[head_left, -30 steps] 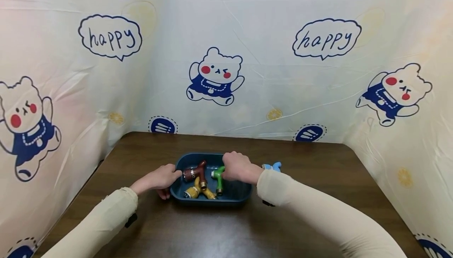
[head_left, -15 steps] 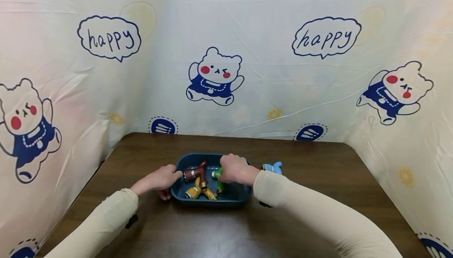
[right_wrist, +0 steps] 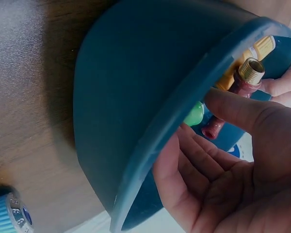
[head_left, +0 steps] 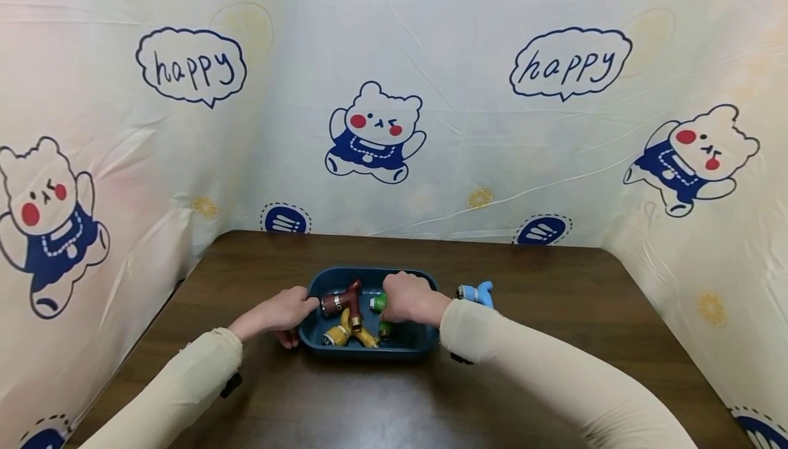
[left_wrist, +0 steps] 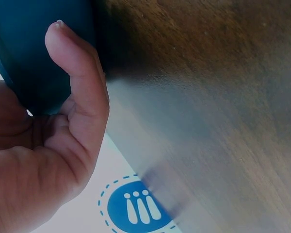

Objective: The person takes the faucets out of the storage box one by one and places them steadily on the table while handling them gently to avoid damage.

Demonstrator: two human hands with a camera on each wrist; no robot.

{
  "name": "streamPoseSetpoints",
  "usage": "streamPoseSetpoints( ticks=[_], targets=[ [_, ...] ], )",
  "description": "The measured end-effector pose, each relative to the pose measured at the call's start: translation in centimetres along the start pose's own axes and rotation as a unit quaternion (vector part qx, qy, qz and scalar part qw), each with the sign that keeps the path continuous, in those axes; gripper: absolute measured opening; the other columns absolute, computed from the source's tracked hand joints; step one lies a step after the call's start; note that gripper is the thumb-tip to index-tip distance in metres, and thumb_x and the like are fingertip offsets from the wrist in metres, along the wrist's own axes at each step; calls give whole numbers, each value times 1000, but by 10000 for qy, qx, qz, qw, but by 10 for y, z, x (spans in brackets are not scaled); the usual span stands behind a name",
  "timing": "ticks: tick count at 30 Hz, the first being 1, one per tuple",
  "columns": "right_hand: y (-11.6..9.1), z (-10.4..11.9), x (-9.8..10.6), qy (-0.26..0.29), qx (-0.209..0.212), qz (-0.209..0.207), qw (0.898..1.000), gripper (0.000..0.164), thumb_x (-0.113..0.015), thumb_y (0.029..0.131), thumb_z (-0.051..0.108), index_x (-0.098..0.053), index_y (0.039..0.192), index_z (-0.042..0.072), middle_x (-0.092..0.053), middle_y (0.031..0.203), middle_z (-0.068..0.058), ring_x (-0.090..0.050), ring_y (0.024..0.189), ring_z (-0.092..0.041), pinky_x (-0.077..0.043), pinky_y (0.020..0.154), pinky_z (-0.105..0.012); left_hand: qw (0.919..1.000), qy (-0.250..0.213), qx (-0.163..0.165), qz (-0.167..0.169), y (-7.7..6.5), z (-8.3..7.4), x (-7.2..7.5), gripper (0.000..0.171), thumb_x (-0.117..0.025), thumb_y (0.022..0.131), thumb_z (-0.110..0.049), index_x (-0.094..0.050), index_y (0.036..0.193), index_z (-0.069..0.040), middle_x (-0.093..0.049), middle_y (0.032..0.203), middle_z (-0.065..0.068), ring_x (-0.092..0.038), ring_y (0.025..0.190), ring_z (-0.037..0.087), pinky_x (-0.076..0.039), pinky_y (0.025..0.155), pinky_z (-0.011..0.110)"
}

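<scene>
A dark blue basin (head_left: pixel 369 353) stands mid-table. My left hand (head_left: pixel 282 313) holds its left end, thumb over the rim, as the left wrist view also shows. Inside the basin, my right hand (head_left: pixel 409 298) grips a green tap (head_left: pixel 377 303), covering most of it; in the right wrist view, its green tip (right_wrist: pixel 196 114) shows between thumb and fingers. To the left lie a dark red tap (head_left: pixel 333 304) with a brass threaded end and a yellow tap (head_left: pixel 335 336), partly overlapping.
A light blue tap (head_left: pixel 475 293) lies on the brown wooden table (head_left: pixel 382 408), right of the basin and partly behind my right sleeve (head_left: pixel 486 332). A patterned white cloth (head_left: pixel 382 38) hangs around the table's back and sides.
My right hand has moved slightly left and down onto the green tap, hiding more of it. My left hand keeps its hold on the basin.
</scene>
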State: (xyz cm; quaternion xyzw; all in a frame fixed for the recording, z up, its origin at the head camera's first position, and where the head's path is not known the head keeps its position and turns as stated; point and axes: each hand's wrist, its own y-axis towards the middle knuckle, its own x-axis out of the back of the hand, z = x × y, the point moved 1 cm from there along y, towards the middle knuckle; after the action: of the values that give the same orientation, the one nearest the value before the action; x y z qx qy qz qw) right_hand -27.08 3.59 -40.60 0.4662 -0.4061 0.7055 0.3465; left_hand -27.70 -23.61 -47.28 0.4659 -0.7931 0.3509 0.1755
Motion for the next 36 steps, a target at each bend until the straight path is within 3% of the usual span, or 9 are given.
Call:
streamPoseSetpoints(
  ticks=[8, 12, 18, 21, 24, 25, 29, 36],
  targets=[
    [1, -1, -1, 2, -52, 60, 10000, 28, -86, 89, 34, -67, 85, 14, -61, 73, 1, -55, 60, -13, -47, 51, -27, 9999, -88, 130, -31, -12, -16, 0, 35, -47, 111, -24, -52, 118, 10, -67, 70, 19, -70, 54, 27, -62, 51, 38],
    [2, -2, -2, -38, -67, 80, 9999, 28, -87, 89, 34, -67, 85, 14, -60, 74, 1, -54, 60, -13, -46, 51, -27, 9999, -66, 87, -7, -12, -16, -1, 35, -45, 111, -23, -51, 117, 12, -66, 70, 18, -70, 52, 25, -61, 49, 36],
    [1, -1, -1, -112, -26, 128, 9999, 27, -86, 89, 33, -67, 89, 14, -61, 76, 1, -54, 61, -13, -47, 52, -27, 9990, -20, 350, -277, -27, -34, -3, 29, -45, 110, -20, -56, 116, 6, -66, 69, 17, -67, 50, 22, -61, 49, 35],
    [1, -2, 0, -150, -24, 175, 9997, 26, -86, 89, 33, -68, 89, 14, -61, 77, 1, -55, 62, -13, -47, 53, -27, 9993, -162, 286, -163, -4, -5, -2, 33, -46, 111, -27, -55, 118, 4, -67, 70, 18, -68, 52, 27, -61, 49, 38],
    [2, -4, 1, -142, -11, 248, 9996, 26, -86, 89, 32, -68, 90, 13, -62, 77, 1, -55, 62, -13, -48, 53, -27, 9996, -188, 188, -6, 6, 7, 0, 37, -46, 110, -29, -54, 119, 6, -68, 71, 19, -70, 54, 29, -62, 50, 40],
    [2, -4, 1, -125, -4, 282, 9995, 25, -86, 90, 32, -68, 90, 13, -62, 77, 1, -56, 62, -13, -48, 53, -27, 9996, -214, 186, 26, 7, 8, 1, 37, -47, 110, -29, -54, 119, 6, -68, 72, 19, -71, 55, 30, -62, 51, 41],
    [3, -6, 3, -40, 19, 380, 9993, 24, -85, 90, 30, -69, 91, 12, -63, 78, 0, -59, 62, -13, -50, 54, -26, 9995, -82, 289, -47, -18, -26, 3, 31, -46, 110, -23, -54, 117, 6, -67, 71, 18, -70, 54, 26, -62, 51, 39],
    [3, -5, 3, 31, 40, 423, 9991, 23, -86, 90, 27, -69, 94, 11, -63, 80, 0, -61, 64, -13, -53, 56, -26, 9998, -25, 164, 65, -10, -15, 3, 36, -45, 110, -24, -51, 118, 11, -67, 72, 19, -70, 54, 26, -62, 50, 36]
  ],
)
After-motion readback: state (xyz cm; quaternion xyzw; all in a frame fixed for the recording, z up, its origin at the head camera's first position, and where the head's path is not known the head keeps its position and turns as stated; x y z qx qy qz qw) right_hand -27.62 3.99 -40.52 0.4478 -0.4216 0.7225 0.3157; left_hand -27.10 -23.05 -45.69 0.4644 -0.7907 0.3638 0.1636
